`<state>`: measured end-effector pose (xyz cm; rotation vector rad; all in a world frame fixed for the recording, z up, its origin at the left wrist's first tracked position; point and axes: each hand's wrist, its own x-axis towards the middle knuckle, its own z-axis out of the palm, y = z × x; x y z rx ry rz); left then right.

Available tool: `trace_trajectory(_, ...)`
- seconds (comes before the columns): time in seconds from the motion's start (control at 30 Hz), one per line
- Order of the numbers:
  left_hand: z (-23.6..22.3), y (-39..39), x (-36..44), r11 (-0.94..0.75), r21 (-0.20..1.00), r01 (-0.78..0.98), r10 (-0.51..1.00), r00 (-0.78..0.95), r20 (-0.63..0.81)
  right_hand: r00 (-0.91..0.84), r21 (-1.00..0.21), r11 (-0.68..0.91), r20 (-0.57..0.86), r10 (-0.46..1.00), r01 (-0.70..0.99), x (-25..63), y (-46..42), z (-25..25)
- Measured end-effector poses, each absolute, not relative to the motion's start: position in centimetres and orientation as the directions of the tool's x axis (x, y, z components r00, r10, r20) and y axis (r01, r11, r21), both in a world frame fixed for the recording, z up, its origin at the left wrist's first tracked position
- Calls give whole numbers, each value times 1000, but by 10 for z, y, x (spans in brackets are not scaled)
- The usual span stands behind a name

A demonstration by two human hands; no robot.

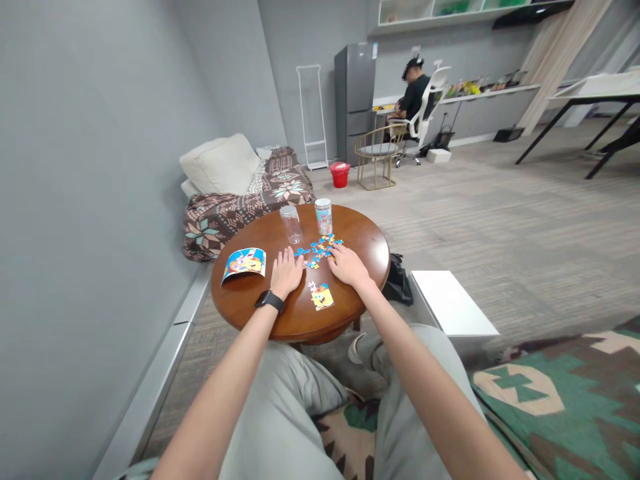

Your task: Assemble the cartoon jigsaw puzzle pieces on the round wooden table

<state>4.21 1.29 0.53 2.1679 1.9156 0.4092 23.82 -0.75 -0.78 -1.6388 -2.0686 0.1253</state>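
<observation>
My left hand (287, 272) lies flat on the round wooden table, fingers stretched out, just left of a heap of loose jigsaw pieces (320, 249). At the right side of that heap is my right hand (347, 264), its fingertips touching or hovering over the pieces; whether a piece is between them is too small to tell. Closer to me sits a joined section of puzzle (321, 297) with a yellow cartoon face. A curved picture sheet (245, 263) stands left of my left hand. Behind the pieces are a clear lidded jar (291, 225) and a printed canister (324, 217).
The table (250, 313) has a rounded edge near my knees. A white box-like unit (453, 303) stands to its right, and a patterned sofa (240, 217) behind left. Farther back are a red bucket (340, 175), a gold-framed chair (377, 152) and a seated person (416, 97).
</observation>
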Motion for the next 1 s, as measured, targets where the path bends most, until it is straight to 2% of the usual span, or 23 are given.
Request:
trace_trajectory(0.17,18,24,20,-124,596,794,988,152,3,-146,-387,267,314,938,882,237,-11,-3)
trace_trajectory(0.23,28,25,9,-149,614,775,986,167,29,-148,-390,270,315,937,880,237,-13,-1)
trace_trajectory(0.3,36,19,-2,-188,536,823,980,191,52,-144,-390,267,318,937,881,237,-14,1)
trace_trajectory(0.43,37,-12,-20,-326,229,917,945,312,96,-117,-396,247,326,938,884,237,-16,4)
trace_trajectory(0.5,29,-30,-26,-389,160,907,921,382,73,-120,-396,256,337,934,882,238,-16,3)
trace_trajectory(0.57,18,-44,-28,-447,119,887,895,443,59,-129,-393,273,353,927,878,239,-15,0)
trace_trajectory(0.67,8,-48,-23,-455,86,886,889,448,93,-120,-395,282,388,914,874,240,-11,-7)
trace_trajectory(0.9,13,-21,4,-430,67,900,896,417,153,-127,-389,312,432,893,867,243,-6,-19)
trace_trajectory(1.0,11,-13,8,-467,104,878,876,444,186,-146,-374,340,461,875,863,244,-6,-21)
